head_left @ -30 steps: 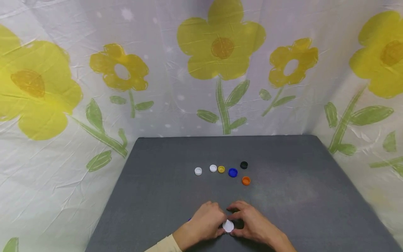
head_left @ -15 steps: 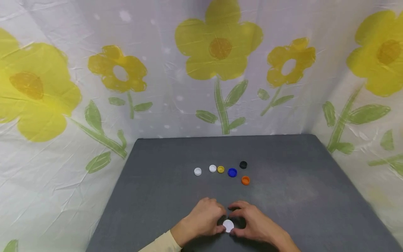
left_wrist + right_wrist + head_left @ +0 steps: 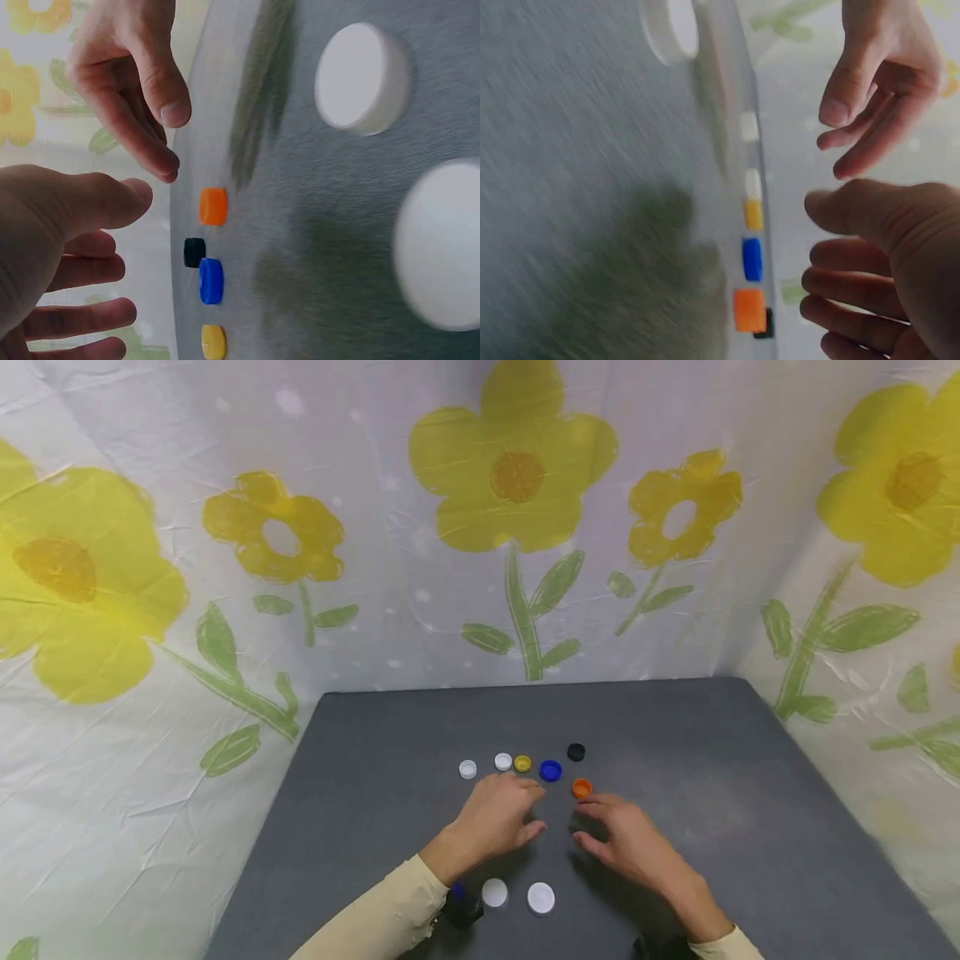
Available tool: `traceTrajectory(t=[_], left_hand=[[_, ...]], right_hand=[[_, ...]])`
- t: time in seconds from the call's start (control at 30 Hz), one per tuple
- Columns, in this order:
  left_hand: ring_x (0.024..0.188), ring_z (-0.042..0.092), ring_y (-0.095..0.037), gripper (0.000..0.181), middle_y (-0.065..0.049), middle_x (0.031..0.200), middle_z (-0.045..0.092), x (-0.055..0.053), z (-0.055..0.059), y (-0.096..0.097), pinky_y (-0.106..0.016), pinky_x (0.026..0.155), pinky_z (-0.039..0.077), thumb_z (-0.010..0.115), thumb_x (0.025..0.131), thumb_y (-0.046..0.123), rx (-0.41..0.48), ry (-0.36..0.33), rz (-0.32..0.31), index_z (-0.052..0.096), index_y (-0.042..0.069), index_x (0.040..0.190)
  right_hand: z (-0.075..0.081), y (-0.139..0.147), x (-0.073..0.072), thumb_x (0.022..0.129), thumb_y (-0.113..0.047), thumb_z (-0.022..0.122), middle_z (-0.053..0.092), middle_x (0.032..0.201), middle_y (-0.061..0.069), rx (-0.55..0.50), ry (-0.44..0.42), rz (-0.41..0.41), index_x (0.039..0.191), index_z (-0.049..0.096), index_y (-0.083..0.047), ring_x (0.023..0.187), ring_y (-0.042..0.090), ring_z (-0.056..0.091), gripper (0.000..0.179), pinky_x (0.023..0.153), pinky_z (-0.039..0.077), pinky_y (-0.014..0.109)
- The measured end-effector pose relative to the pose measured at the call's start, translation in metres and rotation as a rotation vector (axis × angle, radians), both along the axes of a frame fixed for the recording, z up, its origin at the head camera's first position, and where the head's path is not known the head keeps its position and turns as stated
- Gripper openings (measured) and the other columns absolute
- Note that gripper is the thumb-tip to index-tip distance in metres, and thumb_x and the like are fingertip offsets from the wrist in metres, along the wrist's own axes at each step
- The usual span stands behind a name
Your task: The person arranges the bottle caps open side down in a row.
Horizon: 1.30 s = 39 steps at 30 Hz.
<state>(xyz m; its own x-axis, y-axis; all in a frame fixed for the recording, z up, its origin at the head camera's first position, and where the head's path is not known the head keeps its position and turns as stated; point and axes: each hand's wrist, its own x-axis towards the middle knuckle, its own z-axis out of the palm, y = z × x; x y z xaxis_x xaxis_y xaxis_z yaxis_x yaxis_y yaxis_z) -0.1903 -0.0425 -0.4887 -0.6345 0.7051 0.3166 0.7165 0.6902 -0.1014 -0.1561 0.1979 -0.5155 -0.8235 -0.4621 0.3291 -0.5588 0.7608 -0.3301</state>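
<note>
Hovering over a flat dark-grey table [image 3: 375,777], the left hand [image 3: 489,821] and right hand [image 3: 633,843] hold nothing, fingers loosely parted; a round orange plastic-looking cap [image 3: 581,788] sits just beyond the right hand, where a low sweep could knock it.

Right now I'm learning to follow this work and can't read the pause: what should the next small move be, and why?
Probably lower the right hand onto the orange cap. That hand looks empty and raised above the table, and in the head view the orange cap appears closest to it.
</note>
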Motion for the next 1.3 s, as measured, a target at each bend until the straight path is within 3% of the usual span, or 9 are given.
traceTrajectory(t=[0.23,0.4,0.63,0.87,1.07,1.2,1.3], left_hand=[[0.085,0.068,-0.016,0.038,0.009,0.102,0.074,-0.023,0.006,0.019,-0.035,0.071,0.055,0.078,0.081,0.050,-0.030,-0.001,0.027,0.073,0.021,0.106],[0.086,0.065,-0.017,0.034,0.009,0.100,0.073,-0.038,0.006,0.034,-0.036,0.072,0.054,0.077,0.083,0.048,-0.050,-0.030,0.033,0.075,0.021,0.104],[0.084,0.064,-0.019,0.032,0.010,0.096,0.075,-0.052,-0.002,0.054,-0.038,0.070,0.053,0.078,0.082,0.049,-0.082,-0.013,0.031,0.076,0.023,0.101],[0.086,0.060,-0.018,0.028,0.011,0.090,0.072,-0.061,-0.012,0.066,-0.036,0.071,0.051,0.078,0.082,0.052,-0.179,-0.051,0.022,0.073,0.026,0.092],[0.095,0.061,-0.018,0.026,0.010,0.095,0.074,-0.065,-0.019,0.070,-0.038,0.086,0.051,0.076,0.084,0.052,-0.248,-0.074,0.023,0.073,0.028,0.094],[0.105,0.060,-0.020,0.025,0.010,0.096,0.074,-0.067,-0.025,0.073,-0.045,0.106,0.042,0.072,0.087,0.053,-0.262,-0.079,0.031,0.073,0.029,0.095],[0.108,0.059,-0.021,0.023,0.009,0.094,0.073,-0.070,-0.029,0.075,-0.051,0.113,0.035,0.072,0.088,0.052,-0.250,-0.071,0.036,0.072,0.030,0.092]], right_hand=[[0.006,0.014,-0.021,0.081,-0.021,0.084,0.072,0.116,0.013,-0.022,0.026,-0.118,0.114,0.073,-0.002,0.108,0.032,0.068,0.039,0.089,0.054,0.050],[0.005,0.021,-0.031,0.082,-0.018,0.082,0.070,0.120,0.016,-0.008,-0.001,-0.141,0.115,0.072,0.001,0.110,0.035,0.067,0.039,0.090,0.054,0.051],[0.001,0.024,-0.042,0.079,-0.014,0.084,0.071,0.118,0.017,-0.005,-0.006,-0.153,0.112,0.073,0.002,0.108,0.036,0.067,0.039,0.090,0.053,0.051],[-0.007,0.023,-0.050,0.077,-0.015,0.085,0.072,0.115,0.017,-0.007,0.006,-0.166,0.109,0.074,0.002,0.105,0.036,0.069,0.038,0.088,0.054,0.050],[-0.016,0.022,-0.051,0.077,-0.014,0.084,0.072,0.113,0.018,-0.010,-0.002,-0.180,0.107,0.074,0.001,0.103,0.036,0.069,0.036,0.087,0.054,0.051],[-0.019,0.021,-0.052,0.077,-0.015,0.085,0.072,0.110,0.018,-0.006,-0.015,-0.218,0.106,0.074,0.001,0.100,0.037,0.069,0.035,0.085,0.054,0.052],[-0.022,0.019,-0.055,0.077,-0.017,0.085,0.073,0.109,0.017,-0.002,-0.025,-0.231,0.104,0.075,0.000,0.099,0.036,0.070,0.033,0.085,0.055,0.052]])
